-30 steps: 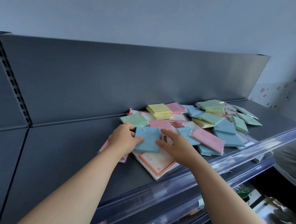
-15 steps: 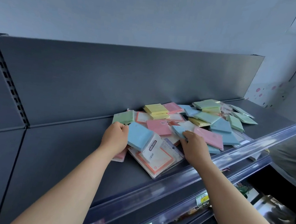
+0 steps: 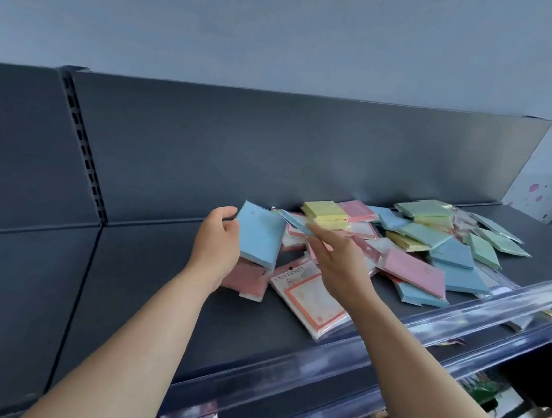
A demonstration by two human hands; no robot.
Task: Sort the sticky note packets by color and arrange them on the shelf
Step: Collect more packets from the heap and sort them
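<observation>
One wide-angle head-worn camera looks forward and down, close over a dark grey metal shelf (image 3: 254, 336). The upright grey back panel (image 3: 308, 151) lies far ahead

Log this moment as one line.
phase: sorting | left hand: holds blue packet | right hand: pinches second blue packet | pile: mixed on shelf

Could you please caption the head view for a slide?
Left hand grips a blue packet, right hand pinches a second blue packet, by the mixed pile on the shelf.
</observation>
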